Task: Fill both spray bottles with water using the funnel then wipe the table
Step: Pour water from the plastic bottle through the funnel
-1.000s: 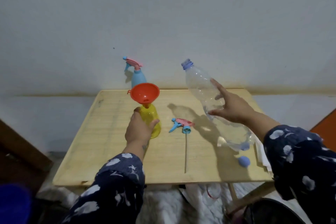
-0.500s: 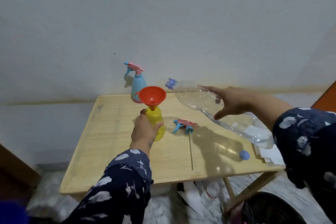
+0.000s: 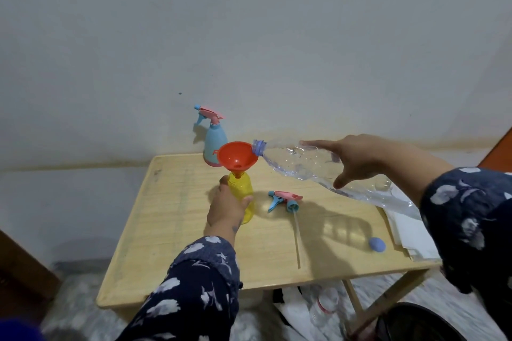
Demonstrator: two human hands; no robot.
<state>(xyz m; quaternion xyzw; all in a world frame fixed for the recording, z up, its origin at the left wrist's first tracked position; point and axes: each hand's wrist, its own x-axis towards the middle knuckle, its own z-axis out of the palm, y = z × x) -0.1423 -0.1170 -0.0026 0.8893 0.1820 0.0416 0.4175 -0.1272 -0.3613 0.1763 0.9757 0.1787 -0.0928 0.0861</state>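
Note:
A yellow spray bottle [image 3: 243,191] stands on the wooden table [image 3: 171,230] with its head off and an orange funnel [image 3: 237,157] in its neck. My left hand [image 3: 225,209] grips the yellow bottle's body. My right hand [image 3: 357,159] holds a large clear water bottle [image 3: 302,163] tipped nearly flat, its open mouth over the funnel's right rim. A blue spray bottle [image 3: 214,144] with a pink and blue head stands at the table's back edge. The removed spray head [image 3: 285,199] with its long tube lies right of the yellow bottle.
A blue bottle cap [image 3: 376,244] lies near the table's front right. White cloth or paper [image 3: 410,232] rests on the right edge. Below the table are plastic bottles [image 3: 324,304] and a dark bin [image 3: 415,324]. A pale wall rises behind the table.
My right hand has tipped the clear bottle from slanted upright to nearly flat and brought its mouth leftward to the funnel. My left hand has stayed on the yellow bottle.

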